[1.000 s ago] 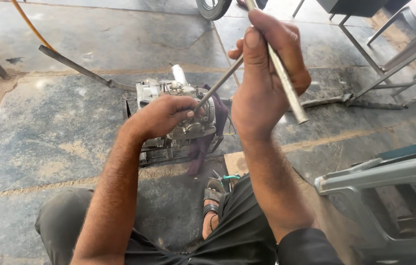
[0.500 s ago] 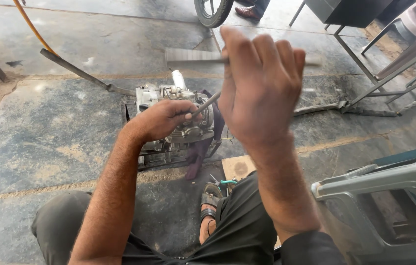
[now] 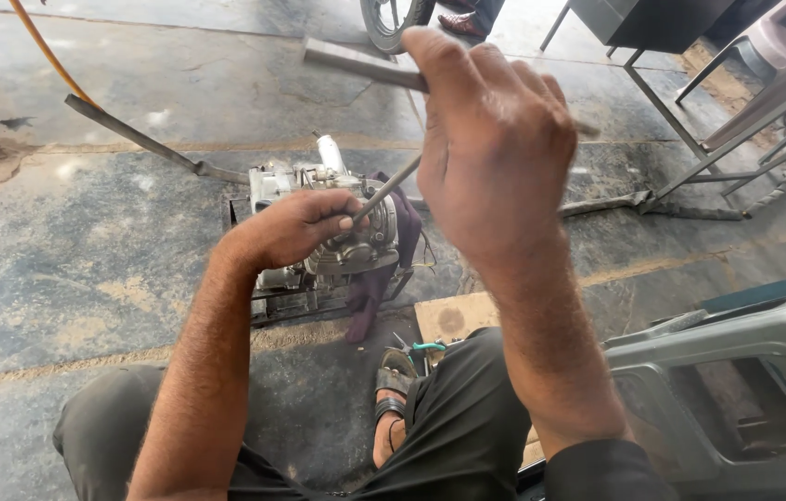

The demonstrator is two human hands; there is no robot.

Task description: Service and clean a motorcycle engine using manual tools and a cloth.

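A small grey metal engine (image 3: 319, 237) sits on the concrete floor in front of my knees. My left hand (image 3: 295, 227) rests on top of it and grips a thin metal rod (image 3: 391, 186) that slants up to the right. My right hand (image 3: 495, 139) is raised above the engine, seen from the back, with the fingers closed around a flat metal bar (image 3: 356, 63) held roughly level. A purple rag (image 3: 370, 283) hangs off the engine's right side.
A long metal bar (image 3: 142, 139) lies on the floor at the left. A wheel (image 3: 388, 19) stands at the back, a metal frame (image 3: 690, 139) at the right, and a grey plastic panel (image 3: 736, 362) at lower right. My sandalled foot (image 3: 393, 408) sits by a cardboard piece (image 3: 453, 315).
My right hand has swung the flat bar from pointing down to the right to lying level, and has come nearer the camera. The left hand stays on the rod.
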